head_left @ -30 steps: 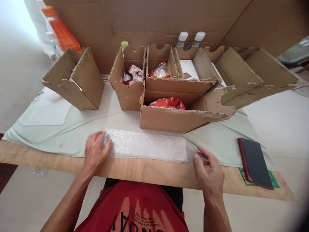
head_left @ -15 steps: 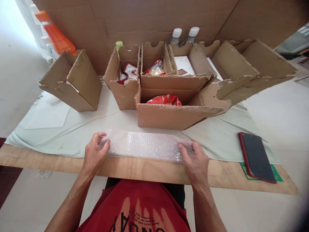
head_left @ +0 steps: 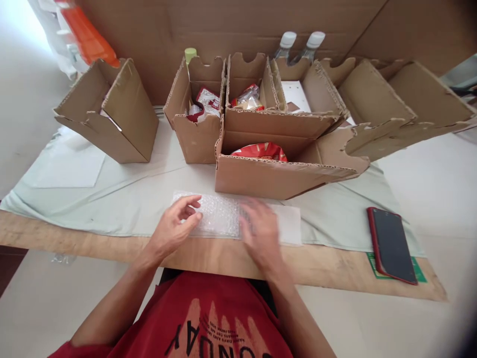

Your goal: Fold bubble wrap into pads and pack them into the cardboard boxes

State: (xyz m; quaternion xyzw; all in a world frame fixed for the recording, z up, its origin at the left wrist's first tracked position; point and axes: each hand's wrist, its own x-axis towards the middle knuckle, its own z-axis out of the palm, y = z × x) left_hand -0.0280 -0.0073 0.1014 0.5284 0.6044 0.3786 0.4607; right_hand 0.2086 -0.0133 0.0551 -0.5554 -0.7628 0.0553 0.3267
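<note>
A piece of clear bubble wrap (head_left: 219,215) lies flat near the table's front edge, between my two hands. Over its left end is my left hand (head_left: 175,223), its thumb and curved fingers apart. My right hand (head_left: 263,228) is at the wrap's right end, smeared by motion, so its grip does not show. A plain whitish sheet (head_left: 290,224) sticks out to the right from under that hand; whether it joins the wrap I cannot tell.
Behind the wrap stands a low cardboard box (head_left: 261,176) with a red packet (head_left: 264,150). Several more cardboard bins line the back, one (head_left: 137,119) apart at left beside an orange bottle (head_left: 89,37). A phone (head_left: 393,243) lies at the right edge.
Both hands have come closer together, the right one moving well to the left. The bubble wrap, stretched between them before, now covers a shorter length, with the whitish sheet showing at right.
</note>
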